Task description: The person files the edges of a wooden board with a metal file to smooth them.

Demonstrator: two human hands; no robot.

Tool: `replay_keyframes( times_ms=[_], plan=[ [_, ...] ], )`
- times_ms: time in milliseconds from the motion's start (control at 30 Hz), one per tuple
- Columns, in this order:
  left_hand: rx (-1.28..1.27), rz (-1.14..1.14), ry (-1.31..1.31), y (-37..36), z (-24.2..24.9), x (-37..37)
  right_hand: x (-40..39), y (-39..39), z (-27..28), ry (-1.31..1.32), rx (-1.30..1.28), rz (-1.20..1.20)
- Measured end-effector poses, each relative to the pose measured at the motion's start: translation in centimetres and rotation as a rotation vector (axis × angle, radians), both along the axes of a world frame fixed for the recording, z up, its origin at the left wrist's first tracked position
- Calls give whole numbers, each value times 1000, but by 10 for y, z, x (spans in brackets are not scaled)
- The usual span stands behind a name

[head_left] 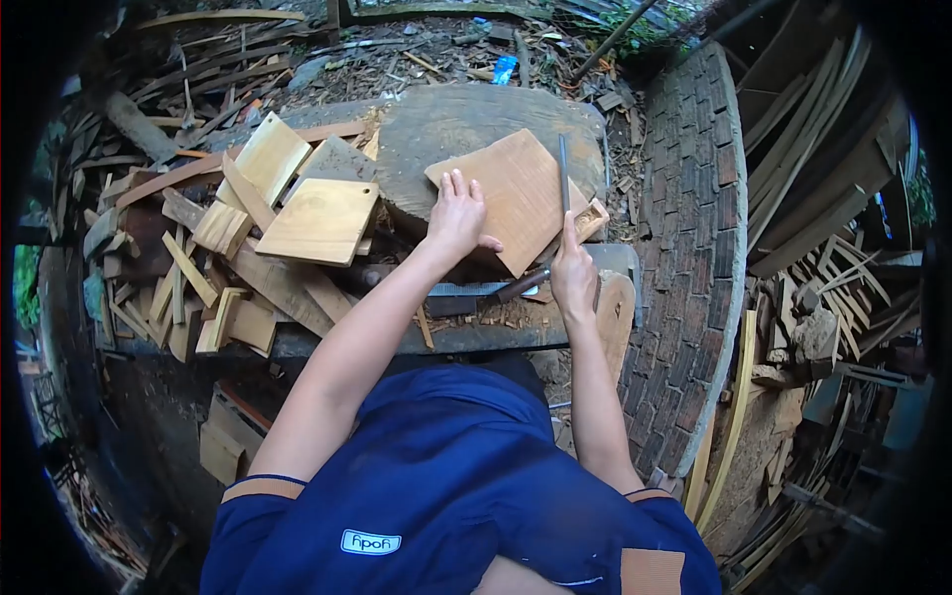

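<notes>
A flat wooden board (521, 188) rests tilted on the round stump (416, 114), one corner pointing toward me. My left hand (458, 216) lies on its left part, fingers stretched flat over the face and thumb spread. In my right hand (573, 273) is a thin grey metal file (563, 169), its blade pointing away from me along the board's right edge. The fingers wrap round its near end, so the handle is hidden. A small hollowed wood piece (592, 220) sits just right of the board. Below the board lies a dark-handled tool (518, 286), partly covered.
Boards with a drilled hole, like this pale one (319, 220), are piled on the left among offcuts (223, 317). A low brick wall (684, 268) runs along the right. Scrap wood (823, 317) lies beyond it. A blue wrapper (505, 69) is behind the stump.
</notes>
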State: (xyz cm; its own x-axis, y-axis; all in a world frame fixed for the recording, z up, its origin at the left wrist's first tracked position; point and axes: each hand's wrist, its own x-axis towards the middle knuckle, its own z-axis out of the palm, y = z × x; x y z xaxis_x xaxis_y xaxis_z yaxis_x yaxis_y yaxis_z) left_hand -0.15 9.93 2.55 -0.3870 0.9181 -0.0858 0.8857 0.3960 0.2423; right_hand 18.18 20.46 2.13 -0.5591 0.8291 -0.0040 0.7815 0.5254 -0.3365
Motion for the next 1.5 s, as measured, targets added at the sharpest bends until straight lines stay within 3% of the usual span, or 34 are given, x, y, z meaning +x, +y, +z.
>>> replay_keyframes(
  times_ms=[67, 100, 133, 200, 400, 467, 500, 700, 867, 933, 1033, 1133, 1333, 1500],
  plan=[
    [-6, -2, -8, 0, 0, -1, 6, -5, 4, -76, -22, -17],
    [-13, -3, 2, 0, -1, -2, 4, 6, -8, 90, 13, -7],
    [-16, -10, 12, 1, 1, 0, -1, 13, -6, 87, 10, -22],
    [-38, -17, 6, 2, 4, 0, -14, 27, 2, -41, -11, -121],
    [-27, 14, -12, 0, 3, -1, -2, 0, 5, 33, -23, -64],
    [-15, 9, -21, 1, 1, 0, 3, -5, 12, -117, -83, -69],
    [-8, 11, -13, 1, -2, 0, 3, 5, 1, -17, -49, -77],
    [-31, -2, -2, 1, -2, 0, -3, 43, -17, 16, 24, -131],
    [13, 38, -64, 0, 0, 1, 18, -12, -16, 14, 87, -40],
    [-12, 32, -50, -2, 0, 1, 15, -3, -22, 87, 101, -19],
    [-23, 16, -40, 0, 2, 0, -1, 22, 1, -34, -17, -71],
    [-13, 28, -61, -1, 2, 0, -2, 18, -6, 26, 59, -60],
    [85, 35, -46, -7, -7, 1, 18, -73, 2, 34, -24, 143],
    [4, -4, -35, -5, -4, -2, -2, -34, 1, -11, 35, 134]
  ],
)
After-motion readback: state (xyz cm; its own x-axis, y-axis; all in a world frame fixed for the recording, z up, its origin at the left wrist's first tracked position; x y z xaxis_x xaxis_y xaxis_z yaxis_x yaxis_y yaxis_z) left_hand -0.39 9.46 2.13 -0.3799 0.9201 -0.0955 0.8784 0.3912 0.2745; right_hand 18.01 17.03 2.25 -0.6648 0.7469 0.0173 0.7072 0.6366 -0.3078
